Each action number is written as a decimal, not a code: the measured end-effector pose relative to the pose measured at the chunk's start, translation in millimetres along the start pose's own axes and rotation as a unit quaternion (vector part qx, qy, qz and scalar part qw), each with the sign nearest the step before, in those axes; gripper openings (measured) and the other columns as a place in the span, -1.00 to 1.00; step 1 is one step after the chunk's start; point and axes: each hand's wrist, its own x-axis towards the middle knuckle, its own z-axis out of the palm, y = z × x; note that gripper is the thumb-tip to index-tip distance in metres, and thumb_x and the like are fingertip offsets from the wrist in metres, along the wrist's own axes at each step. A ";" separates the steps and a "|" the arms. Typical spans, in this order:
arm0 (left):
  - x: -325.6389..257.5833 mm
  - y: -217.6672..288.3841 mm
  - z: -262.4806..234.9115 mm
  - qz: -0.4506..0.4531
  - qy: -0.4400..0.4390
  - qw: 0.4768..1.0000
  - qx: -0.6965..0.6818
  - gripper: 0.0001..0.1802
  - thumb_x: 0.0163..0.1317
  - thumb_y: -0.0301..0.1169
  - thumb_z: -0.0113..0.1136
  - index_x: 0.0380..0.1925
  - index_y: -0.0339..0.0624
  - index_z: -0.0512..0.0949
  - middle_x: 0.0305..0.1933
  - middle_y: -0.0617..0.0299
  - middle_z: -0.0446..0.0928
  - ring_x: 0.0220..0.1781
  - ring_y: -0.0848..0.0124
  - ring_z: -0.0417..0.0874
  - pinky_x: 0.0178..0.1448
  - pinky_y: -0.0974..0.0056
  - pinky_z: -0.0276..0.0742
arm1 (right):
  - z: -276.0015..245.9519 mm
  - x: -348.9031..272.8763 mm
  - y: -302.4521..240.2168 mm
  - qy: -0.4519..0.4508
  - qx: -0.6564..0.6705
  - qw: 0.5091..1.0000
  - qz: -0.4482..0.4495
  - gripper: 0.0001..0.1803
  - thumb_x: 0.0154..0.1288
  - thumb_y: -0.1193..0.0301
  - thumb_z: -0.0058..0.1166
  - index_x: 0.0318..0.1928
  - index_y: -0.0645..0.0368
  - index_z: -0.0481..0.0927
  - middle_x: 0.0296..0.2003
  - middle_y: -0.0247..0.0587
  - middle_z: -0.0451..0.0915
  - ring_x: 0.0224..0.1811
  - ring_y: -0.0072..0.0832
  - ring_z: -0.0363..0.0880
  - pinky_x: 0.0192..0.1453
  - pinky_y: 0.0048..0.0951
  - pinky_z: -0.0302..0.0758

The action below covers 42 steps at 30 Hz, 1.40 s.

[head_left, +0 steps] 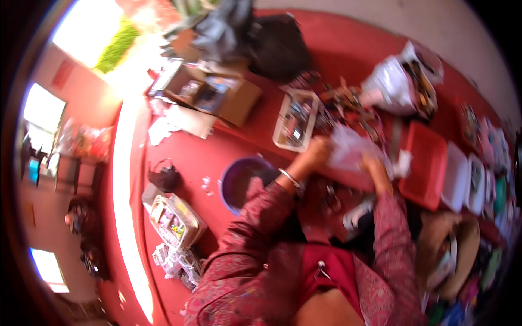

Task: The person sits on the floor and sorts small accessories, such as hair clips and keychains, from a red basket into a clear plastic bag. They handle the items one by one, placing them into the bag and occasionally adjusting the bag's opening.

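Note:
Between my two hands is a thin whitish see-through plastic bag [349, 148], partly smeared by motion. My left hand [319, 152], with a bangle at the wrist, is closed on the bag's left side. The fingers of my right hand [373, 164] grip its right side. Just beyond my left hand stands a white plastic basket [278, 136] holding small packaged items. Past the bag lies a heap of brown and reddish straps or trinkets [348, 100], too blurred to name. What the bag holds, if anything, I cannot make out.
A purple basin [222, 187] sits left of my left forearm. Farther left are a filled white basket [193, 220] and an open cardboard box [242, 103]. At right stand a red tray [424, 165], white trays [455, 176] and a stuffed white bag [389, 84]. Red cloth [190, 149] lies beneath.

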 end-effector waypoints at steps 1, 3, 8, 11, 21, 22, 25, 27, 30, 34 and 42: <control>0.8 6.4 -4.1 -0.115 -0.035 0.993 -0.024 -0.78 0.08 -0.39 -0.09 -0.35 -0.20 0.52 -0.55 0.18 0.46 -0.58 0.43 0.46 -0.51 0.36 0.37 | 11.6 11.4 18.5 -0.004 -0.020 1.000 0.000 -0.67 -0.03 0.29 0.02 -0.22 0.17 0.49 -0.19 0.03 0.48 -0.11 -0.15 0.45 -0.11 -0.21 0.38; 3.7 35.3 -18.4 -0.302 -0.047 0.950 -0.069 -0.65 0.20 -0.21 -0.18 -0.37 -0.20 0.54 -0.74 0.18 0.38 -0.64 0.43 0.45 -0.56 0.34 0.35 | 39.5 24.9 53.4 0.001 0.015 0.999 -0.029 -0.76 0.01 0.34 -0.06 -0.30 0.14 0.54 -0.25 0.04 0.50 -0.18 -0.19 0.50 -0.19 -0.21 0.41; -7.5 30.0 -11.4 -0.384 -0.053 0.918 -0.087 -0.55 0.23 -0.22 -0.24 -0.59 -0.26 0.55 -0.74 0.10 0.48 -0.62 0.24 0.55 -0.43 0.25 0.46 | 3.2 -1.2 42.0 -0.030 0.495 0.835 -0.237 -0.82 0.09 0.51 -0.25 -0.46 0.29 0.46 -0.43 -0.11 0.48 -0.31 -0.33 0.49 -0.22 -0.40 0.42; -21.5 -14.5 -1.8 -0.033 -0.106 0.982 0.155 -0.62 0.19 -0.26 -0.21 -0.53 -0.23 0.56 -0.66 0.09 0.52 -0.62 0.25 0.54 -0.45 0.23 0.46 | -45.0 9.8 5.1 -0.032 0.132 0.982 -0.131 -0.83 -0.02 0.45 -0.13 -0.52 0.21 0.54 -0.44 -0.02 0.54 -0.36 -0.22 0.54 -0.38 -0.26 0.40; 41.9 -17.1 -22.9 -0.554 -0.178 0.769 -0.265 -0.64 0.21 -0.22 -0.17 -0.10 -0.17 0.42 -0.46 0.15 0.59 -0.69 0.61 0.28 -0.62 0.49 0.21 | -0.9 77.7 -24.4 -0.029 0.061 0.977 -0.204 -0.84 -0.11 0.48 -0.09 -0.48 0.17 0.57 -0.43 -0.02 0.56 -0.34 -0.21 0.56 -0.31 -0.23 0.45; 45.6 -18.7 -21.2 -0.546 -0.188 0.772 -0.265 -0.63 0.21 -0.23 -0.17 -0.09 -0.20 0.41 -0.47 0.14 0.59 -0.70 0.60 0.28 -0.62 0.49 0.21 | 6.3 82.3 -30.0 -0.040 0.121 0.970 -0.205 -0.84 -0.11 0.47 -0.07 -0.48 0.16 0.57 -0.44 -0.03 0.56 -0.35 -0.21 0.56 -0.31 -0.23 0.45; 44.2 -22.5 -13.3 -0.550 -0.138 0.777 -0.274 -0.64 0.19 -0.24 -0.14 -0.17 -0.27 0.45 -0.47 0.08 0.58 -0.73 0.56 0.28 -0.71 0.46 0.18 | 30.2 87.0 -55.8 -0.045 0.235 0.946 -0.219 -0.85 -0.11 0.44 -0.03 -0.48 0.15 0.57 -0.46 -0.04 0.57 -0.35 -0.19 0.55 -0.29 -0.24 0.45; 39.9 -37.7 -10.1 -0.559 -0.121 0.773 -0.275 -0.66 0.16 -0.24 -0.09 -0.22 -0.26 0.48 -0.53 0.09 0.55 -0.75 0.56 0.26 -0.74 0.44 0.15 | 45.8 94.9 -61.9 -0.123 0.237 0.926 -0.267 -0.79 -0.13 0.38 0.04 -0.43 0.21 0.54 -0.36 -0.03 0.56 -0.22 -0.17 0.51 -0.16 -0.25 0.42; 47.4 -23.6 -20.1 -0.531 -0.061 0.790 -0.302 -0.67 0.14 -0.23 -0.07 -0.23 -0.22 0.49 -0.62 0.14 0.49 -0.77 0.56 0.24 -0.75 0.44 0.14 | 74.6 103.0 -52.6 -0.140 0.181 0.923 -0.310 -0.74 -0.13 0.34 0.08 -0.37 0.21 0.54 -0.26 -0.03 0.53 -0.17 -0.23 0.49 -0.09 -0.31 0.38; 29.9 -43.9 -17.1 -0.543 -0.052 0.782 -0.301 -0.67 0.21 -0.21 -0.18 -0.37 -0.25 0.46 -0.67 0.15 0.45 -0.79 0.55 0.23 -0.77 0.44 0.13 | 35.9 95.0 -49.6 -0.286 0.165 0.884 -0.329 -0.66 -0.08 0.31 0.10 -0.24 0.21 0.54 -0.19 -0.06 0.51 -0.17 -0.31 0.46 -0.06 -0.39 0.35; 10.9 -77.3 10.2 -0.143 -0.230 0.944 -0.191 -0.74 0.10 -0.32 0.01 -0.41 -0.35 0.38 -0.45 -0.06 0.55 -0.77 0.39 0.40 -0.73 0.38 0.28 | -31.6 97.2 -6.7 -0.381 0.349 0.856 -0.010 -0.74 0.20 0.28 -0.09 -0.30 0.21 0.54 -0.43 -0.17 0.59 -0.46 -0.49 0.60 -0.48 -0.57 0.48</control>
